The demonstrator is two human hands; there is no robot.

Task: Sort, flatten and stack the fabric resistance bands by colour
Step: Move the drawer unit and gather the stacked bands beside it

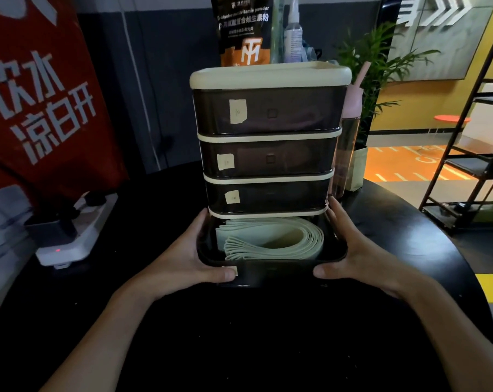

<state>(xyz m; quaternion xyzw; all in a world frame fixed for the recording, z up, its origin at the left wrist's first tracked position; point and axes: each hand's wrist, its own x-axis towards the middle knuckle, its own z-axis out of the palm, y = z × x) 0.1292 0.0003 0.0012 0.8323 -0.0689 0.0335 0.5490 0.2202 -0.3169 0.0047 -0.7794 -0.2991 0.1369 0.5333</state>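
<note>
Currently the green bands (270,239) lie flat, stacked in the pulled-out bottom drawer (273,274) of the drawer unit (268,114) on the table (268,335). The left grip (188,258) and right grip (350,250) each clasp a drawer side. Bands look light and limp: support the stack from beneath at both ends.

Dim foreground: the round black desk (268,335) swallows detail toward 6 o'clock. The strongest light comes from 2 o'clock, off the yellow wall (403,108) and orange floor (395,162). Soft light reaches the left hand (188,258) and right hand (352,250) gripping the dark translucent plastic drawer (273,274). Wide-angle bending bows the black metal rack (471,154) at 3 o'clock; the red banner (41,108) at 9 o'clock is blurred.
</note>
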